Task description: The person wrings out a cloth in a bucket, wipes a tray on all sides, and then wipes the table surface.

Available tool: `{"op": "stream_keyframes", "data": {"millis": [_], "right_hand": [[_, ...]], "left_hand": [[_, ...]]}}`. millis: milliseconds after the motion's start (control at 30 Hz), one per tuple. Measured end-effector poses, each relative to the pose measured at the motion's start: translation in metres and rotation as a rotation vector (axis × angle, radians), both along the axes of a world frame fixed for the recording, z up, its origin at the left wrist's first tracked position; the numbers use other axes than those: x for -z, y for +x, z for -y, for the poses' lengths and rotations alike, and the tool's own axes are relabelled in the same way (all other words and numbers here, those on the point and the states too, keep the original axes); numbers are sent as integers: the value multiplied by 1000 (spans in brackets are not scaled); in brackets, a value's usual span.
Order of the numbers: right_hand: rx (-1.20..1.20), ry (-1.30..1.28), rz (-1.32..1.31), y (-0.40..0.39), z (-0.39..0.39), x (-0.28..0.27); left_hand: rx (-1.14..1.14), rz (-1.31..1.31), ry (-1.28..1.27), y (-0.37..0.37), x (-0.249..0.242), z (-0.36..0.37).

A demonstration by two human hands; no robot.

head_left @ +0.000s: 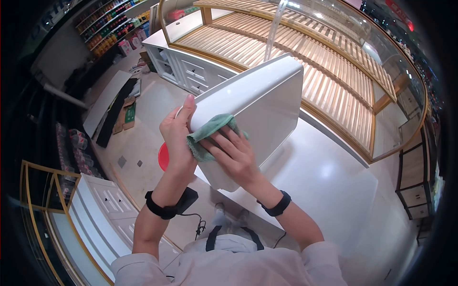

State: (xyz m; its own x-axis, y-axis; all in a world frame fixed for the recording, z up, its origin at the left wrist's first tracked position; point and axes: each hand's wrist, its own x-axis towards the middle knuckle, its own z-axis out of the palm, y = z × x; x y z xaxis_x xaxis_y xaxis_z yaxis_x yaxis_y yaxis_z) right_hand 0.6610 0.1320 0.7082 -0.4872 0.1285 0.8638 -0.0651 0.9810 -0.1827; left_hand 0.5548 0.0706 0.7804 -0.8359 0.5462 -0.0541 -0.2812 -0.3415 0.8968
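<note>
A large white tray (260,102) is held up, tilted, in front of me. My left hand (176,136) grips its left edge, thumb along the rim. My right hand (234,155) presses a green cloth (210,131) flat against the tray's face near the lower left corner. Both wrists wear black bands.
A white counter (329,181) lies under the tray. Behind it runs a curved glass display case with wooden slatted shelves (329,71). A red round object (163,156) shows on the floor behind my left hand. White cabinets (191,71) and cardboard (128,117) stand at the left.
</note>
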Motion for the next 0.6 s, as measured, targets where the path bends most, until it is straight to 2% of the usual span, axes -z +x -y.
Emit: {"op": "stream_keyframes", "data": {"millis": [133,233,333,433,533,600], "right_hand": [[7,-21,6,-1,-3,-5],[122,-174,9,8,-28,-13],[197,-209,-53,8,-60,-10],[207,-263,-69,2,-45,4],[22,-257,53,7,-10,5],[-14,-162,68,9,-18,7]], "left_hand": [[4,48,48,-8,3,2],[-41,125,65,-19,17,4],[-98,170,19,-12,17,7],[-58,103,-35,-13,25,8],[-83,125,27,-16,34,5],[-94,147,17,-13,30,7]]}}
